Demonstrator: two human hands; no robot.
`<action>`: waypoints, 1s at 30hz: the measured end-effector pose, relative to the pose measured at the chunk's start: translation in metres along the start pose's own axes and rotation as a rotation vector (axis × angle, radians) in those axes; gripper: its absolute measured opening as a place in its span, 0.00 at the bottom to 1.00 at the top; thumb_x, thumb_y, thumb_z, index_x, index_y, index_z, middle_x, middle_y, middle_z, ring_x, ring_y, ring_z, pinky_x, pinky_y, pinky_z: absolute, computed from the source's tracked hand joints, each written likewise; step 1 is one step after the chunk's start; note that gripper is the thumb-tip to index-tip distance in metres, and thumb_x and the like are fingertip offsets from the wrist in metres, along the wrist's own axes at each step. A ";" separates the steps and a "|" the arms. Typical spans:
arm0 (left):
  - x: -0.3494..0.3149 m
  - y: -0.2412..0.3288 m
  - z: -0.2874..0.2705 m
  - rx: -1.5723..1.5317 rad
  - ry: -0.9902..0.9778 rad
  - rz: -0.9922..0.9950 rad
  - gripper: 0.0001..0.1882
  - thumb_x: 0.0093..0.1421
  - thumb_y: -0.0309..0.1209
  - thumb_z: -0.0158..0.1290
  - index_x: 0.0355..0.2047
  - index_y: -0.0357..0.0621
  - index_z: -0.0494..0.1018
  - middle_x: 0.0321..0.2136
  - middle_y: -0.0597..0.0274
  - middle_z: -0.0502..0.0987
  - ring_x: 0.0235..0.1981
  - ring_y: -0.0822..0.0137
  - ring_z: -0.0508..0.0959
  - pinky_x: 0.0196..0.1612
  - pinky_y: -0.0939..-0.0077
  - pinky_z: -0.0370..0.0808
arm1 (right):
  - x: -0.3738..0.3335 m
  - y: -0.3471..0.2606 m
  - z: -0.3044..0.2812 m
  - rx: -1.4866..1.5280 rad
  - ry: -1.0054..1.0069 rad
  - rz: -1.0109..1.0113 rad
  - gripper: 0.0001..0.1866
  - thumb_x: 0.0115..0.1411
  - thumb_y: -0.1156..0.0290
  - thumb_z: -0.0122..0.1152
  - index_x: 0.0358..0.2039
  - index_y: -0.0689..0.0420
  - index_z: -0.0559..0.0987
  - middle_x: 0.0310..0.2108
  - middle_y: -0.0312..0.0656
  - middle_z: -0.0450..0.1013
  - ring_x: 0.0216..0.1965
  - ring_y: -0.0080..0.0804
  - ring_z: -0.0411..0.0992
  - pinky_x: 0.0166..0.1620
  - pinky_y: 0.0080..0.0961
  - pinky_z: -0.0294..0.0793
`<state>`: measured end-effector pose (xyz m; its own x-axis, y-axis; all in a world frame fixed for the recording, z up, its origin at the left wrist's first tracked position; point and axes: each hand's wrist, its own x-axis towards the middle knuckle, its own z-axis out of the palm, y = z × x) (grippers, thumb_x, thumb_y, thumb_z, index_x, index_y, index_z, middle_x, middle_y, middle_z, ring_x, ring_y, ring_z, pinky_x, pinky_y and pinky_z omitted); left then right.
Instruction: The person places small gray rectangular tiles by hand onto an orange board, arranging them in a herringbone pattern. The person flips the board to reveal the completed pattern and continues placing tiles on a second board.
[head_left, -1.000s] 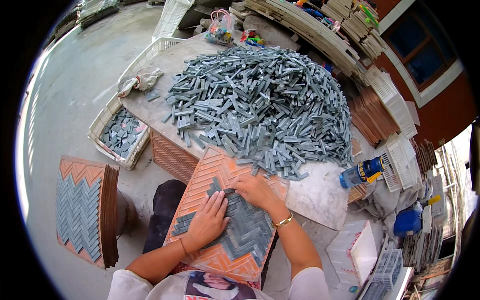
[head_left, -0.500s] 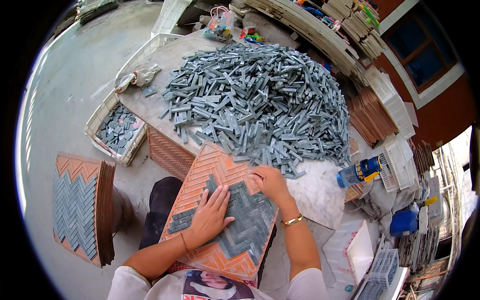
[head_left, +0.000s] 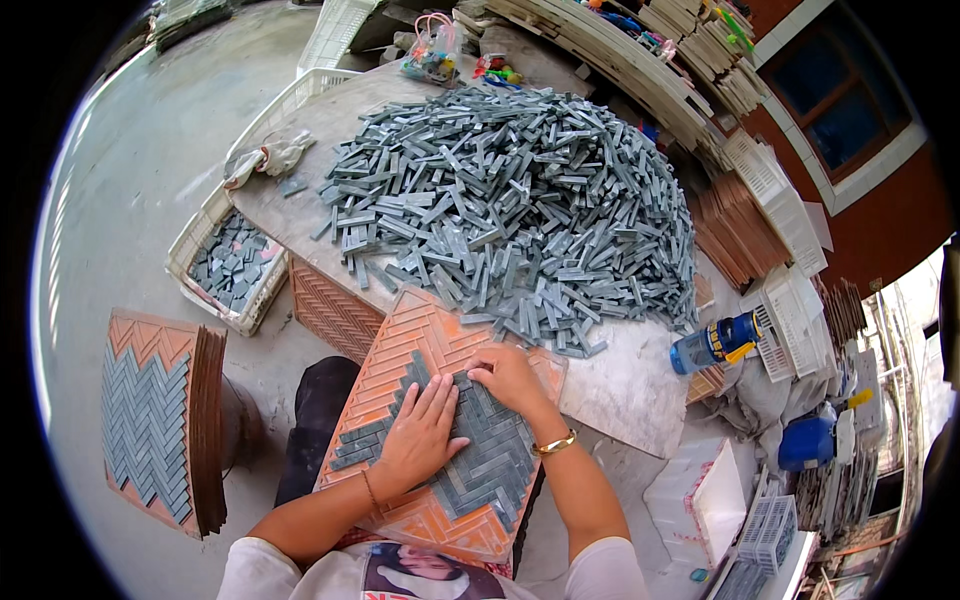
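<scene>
An orange herringbone tray (head_left: 340,410) lies tilted across my lap, its upper end against the table edge. Narrow grey stone strips (head_left: 495,445) fill its middle and lower right in a zigzag. My left hand (head_left: 424,425) rests flat on the laid strips, fingers stretched out. My right hand (head_left: 508,375) is at the top of the laid area, fingertips pinched together down at the tray; whatever they hold is too hidden to name. Beyond the tray a large heap of loose grey strips (head_left: 510,200) covers the table.
At left stands a stack of trays (head_left: 150,420), the top one filled with strips. A white crate (head_left: 245,320) of grey chips sits beside the table (head_left: 625,390). A blue bottle (head_left: 715,342) is at the right, near a white foam box (head_left: 690,505).
My right hand has moved down and left along the tray, from its bare orange part to the edge of the laid strips. The left hand stays flat in place.
</scene>
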<state>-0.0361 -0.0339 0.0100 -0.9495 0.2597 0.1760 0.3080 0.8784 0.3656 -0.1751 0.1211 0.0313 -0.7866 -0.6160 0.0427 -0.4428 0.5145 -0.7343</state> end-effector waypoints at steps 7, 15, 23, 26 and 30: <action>0.000 -0.003 0.002 -0.037 0.013 0.000 0.39 0.58 0.49 0.50 0.60 0.30 0.58 0.63 0.46 0.56 0.66 0.53 0.53 0.66 0.56 0.49 | 0.013 -0.009 -0.005 -0.261 0.106 0.083 0.08 0.48 0.72 0.65 0.30 0.59 0.78 0.28 0.45 0.73 0.32 0.46 0.74 0.35 0.36 0.72; 0.005 -0.006 0.002 -0.069 0.006 0.062 0.40 0.58 0.50 0.51 0.61 0.31 0.56 0.63 0.44 0.55 0.66 0.51 0.53 0.67 0.55 0.47 | 0.014 0.010 -0.021 -0.576 0.337 0.176 0.15 0.47 0.72 0.68 0.36 0.59 0.78 0.37 0.46 0.68 0.36 0.47 0.73 0.39 0.38 0.73; 0.003 0.000 0.000 -0.015 0.030 0.020 0.40 0.56 0.50 0.52 0.60 0.32 0.58 0.62 0.46 0.57 0.65 0.53 0.55 0.66 0.54 0.49 | 0.016 -0.028 -0.003 0.231 0.398 0.123 0.09 0.54 0.79 0.58 0.38 0.63 0.75 0.30 0.42 0.75 0.30 0.27 0.75 0.32 0.22 0.74; -0.005 -0.003 0.000 -0.020 0.006 0.025 0.41 0.55 0.50 0.53 0.60 0.33 0.58 0.63 0.47 0.57 0.66 0.53 0.54 0.66 0.53 0.48 | 0.011 -0.011 0.012 0.368 0.307 0.185 0.08 0.56 0.80 0.56 0.38 0.64 0.75 0.30 0.40 0.75 0.28 0.22 0.74 0.31 0.17 0.74; -0.019 -0.010 0.000 -0.053 0.004 0.030 0.40 0.55 0.49 0.54 0.60 0.33 0.58 0.63 0.49 0.57 0.66 0.54 0.55 0.66 0.53 0.48 | 0.006 -0.003 0.023 0.567 0.335 0.346 0.07 0.57 0.79 0.56 0.37 0.67 0.75 0.28 0.41 0.75 0.26 0.23 0.75 0.31 0.17 0.76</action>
<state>-0.0212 -0.0478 0.0035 -0.9395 0.2840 0.1913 0.3393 0.8477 0.4079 -0.1684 0.1016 0.0182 -0.9701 -0.2128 -0.1168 0.0729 0.2034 -0.9764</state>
